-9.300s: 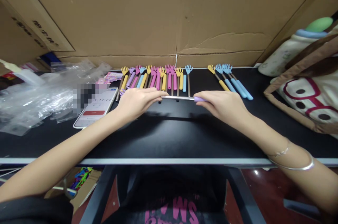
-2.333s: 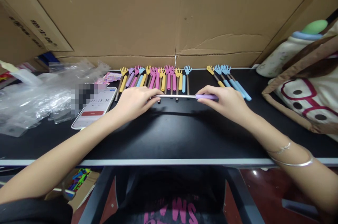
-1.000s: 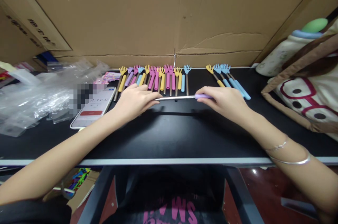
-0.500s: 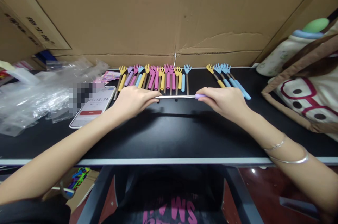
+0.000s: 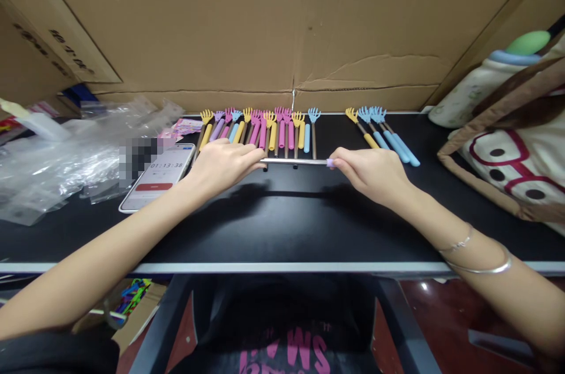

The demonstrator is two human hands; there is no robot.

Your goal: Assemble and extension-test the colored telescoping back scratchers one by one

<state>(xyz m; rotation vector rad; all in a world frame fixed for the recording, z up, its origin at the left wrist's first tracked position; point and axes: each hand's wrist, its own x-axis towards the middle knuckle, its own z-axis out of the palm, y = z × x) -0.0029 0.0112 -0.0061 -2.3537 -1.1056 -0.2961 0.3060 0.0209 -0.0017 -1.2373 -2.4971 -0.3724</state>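
Observation:
Between my two hands a back scratcher point(image 5: 295, 161) is held level above the black table, its metal rod showing and its shadow below. My left hand point(image 5: 227, 163) is closed around the left end, which its fingers hide. At the other end, my right hand point(image 5: 373, 173) is closed on the purple handle point(image 5: 330, 163), of which only a short bit shows. Behind my hands lies a row of back scratchers with yellow, purple, pink and blue claws point(image 5: 269, 120) and loose coloured handles point(image 5: 282, 134). Farther right lie several with handles fitted, blue point(image 5: 399, 147) and yellow point(image 5: 371, 140).
Clear plastic bags point(image 5: 57, 168) and a phone point(image 5: 154, 186) showing a timer lie at the left. A bag point(image 5: 521, 162) and a bottle point(image 5: 468, 89) stand at the right. Cardboard point(image 5: 198, 27) walls off the back. A box of colourful items point(image 5: 132, 297) sits below the table.
Both hands keep their hold on the back scratcher. My right hand has shifted very slightly left, and less of the purple handle shows beyond its fingers.

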